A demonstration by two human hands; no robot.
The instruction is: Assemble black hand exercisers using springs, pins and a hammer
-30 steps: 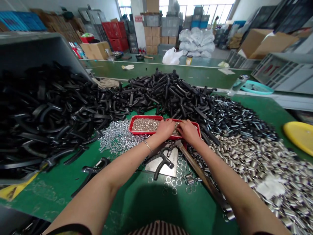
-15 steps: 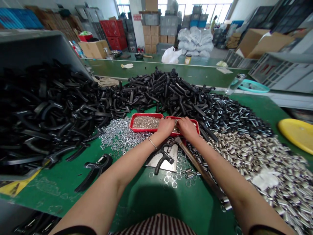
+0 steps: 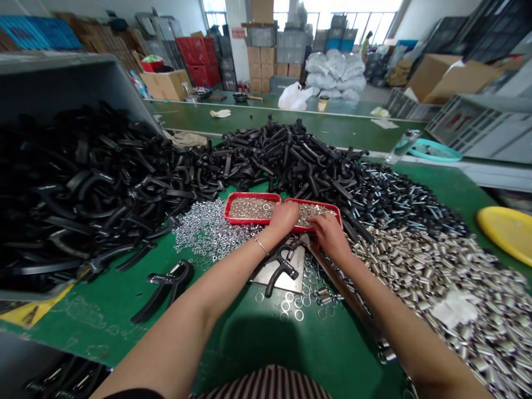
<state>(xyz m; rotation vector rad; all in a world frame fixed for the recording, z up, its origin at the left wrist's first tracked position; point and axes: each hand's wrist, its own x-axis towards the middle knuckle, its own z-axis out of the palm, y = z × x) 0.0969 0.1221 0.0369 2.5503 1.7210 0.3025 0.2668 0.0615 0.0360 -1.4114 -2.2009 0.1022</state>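
Observation:
My left hand (image 3: pixel 285 217) reaches over the left end of the right-hand red tray (image 3: pixel 339 217), its fingers bent down and pressed together. My right hand (image 3: pixel 331 235) is at that tray's near edge, thumb and fingers pinched together. Whatever either hand holds is too small to make out. Small metal pins (image 3: pixel 311 211) fill this tray. A second red tray (image 3: pixel 226 209) beside it holds small metal pieces and a ring. Below my hands, a black hand grip with a spring (image 3: pixel 282 270) lies on a metal plate (image 3: pixel 296 281), next to a hammer (image 3: pixel 332 272).
Black handles (image 3: pixel 286 152) are heaped behind the trays and spill from a grey bin (image 3: pixel 124 83) at left. Metal nuts (image 3: pixel 203 230) lie left; springs (image 3: pixel 399 260) and black pieces with bolts (image 3: pixel 407 194) lie right. Another hand grip (image 3: pixel 166 288) rests near my left forearm.
My right hand has drawn back slightly toward me and to the right, away from the left hand, uncovering pins in the tray. My left hand stays over the tray.

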